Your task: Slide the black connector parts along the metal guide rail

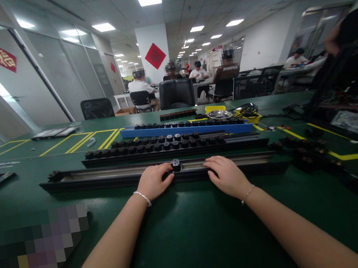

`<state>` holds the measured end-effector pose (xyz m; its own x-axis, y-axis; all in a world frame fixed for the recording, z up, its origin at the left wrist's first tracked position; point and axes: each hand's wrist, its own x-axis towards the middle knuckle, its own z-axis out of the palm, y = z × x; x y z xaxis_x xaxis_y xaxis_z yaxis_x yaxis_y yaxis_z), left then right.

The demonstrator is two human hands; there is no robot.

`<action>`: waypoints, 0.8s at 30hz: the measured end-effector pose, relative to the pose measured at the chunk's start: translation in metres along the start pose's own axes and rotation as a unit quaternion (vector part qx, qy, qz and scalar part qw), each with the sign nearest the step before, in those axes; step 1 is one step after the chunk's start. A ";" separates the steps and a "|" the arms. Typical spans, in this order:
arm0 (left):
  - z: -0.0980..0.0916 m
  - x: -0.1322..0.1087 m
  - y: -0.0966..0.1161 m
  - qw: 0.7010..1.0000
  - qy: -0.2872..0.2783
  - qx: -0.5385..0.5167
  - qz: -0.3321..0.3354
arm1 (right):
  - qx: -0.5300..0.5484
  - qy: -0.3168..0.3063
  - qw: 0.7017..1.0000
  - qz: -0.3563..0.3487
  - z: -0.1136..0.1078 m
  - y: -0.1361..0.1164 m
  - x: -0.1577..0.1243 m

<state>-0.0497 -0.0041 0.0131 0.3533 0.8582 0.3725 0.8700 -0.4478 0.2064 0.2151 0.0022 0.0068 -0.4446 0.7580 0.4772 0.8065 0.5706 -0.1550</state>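
A long black channel rail with a pale inner floor lies across the table in front of me. A small black round part with holes in its top sits in it near the middle. My left hand reaches over the rail, its fingertips and thumb closed at the left side of that part. The fingertips partly hide where they meet it. My right hand rests at the rail to the right, fingers stretched over the channel and thumb apart, with nothing visible in it.
Behind lie another black rail with rows of round parts and a blue tray of similar parts. A metal dish stands farther back. Dark parts lie at right, beside a black-framed rack. Several people sit beyond the table.
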 end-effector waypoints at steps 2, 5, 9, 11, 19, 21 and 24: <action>0.000 0.000 0.001 1.000 -0.005 0.000 -0.004 | 0.011 -0.023 1.000 -0.011 0.004 -0.011 0.002; 0.000 0.001 0.002 1.000 -0.013 0.004 -0.009 | 0.007 -0.043 0.999 -0.013 0.006 -0.022 0.004; 0.001 0.002 0.006 1.000 -0.019 0.008 0.006 | -0.001 -0.053 0.999 -0.005 0.006 -0.029 0.006; 0.001 0.002 0.009 1.000 -0.021 0.006 0.020 | 0.001 -0.056 0.998 -0.008 0.006 -0.032 0.006; 0.001 0.004 0.014 0.999 -0.029 -0.005 0.016 | -0.007 -0.062 0.998 -0.016 0.010 -0.038 0.008; 0.001 0.004 0.014 0.999 -0.030 -0.003 0.017 | -0.006 -0.063 0.998 -0.014 0.010 -0.038 0.008; 0.002 0.003 0.013 0.999 -0.027 0.000 0.025 | -0.003 -0.064 0.998 -0.013 0.011 -0.036 0.007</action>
<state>-0.0364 -0.0064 0.0152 0.4135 0.8472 0.3336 0.8511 -0.4898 0.1890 0.1784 -0.0093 0.0066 -0.5105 0.7777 0.3669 0.7966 0.5883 -0.1387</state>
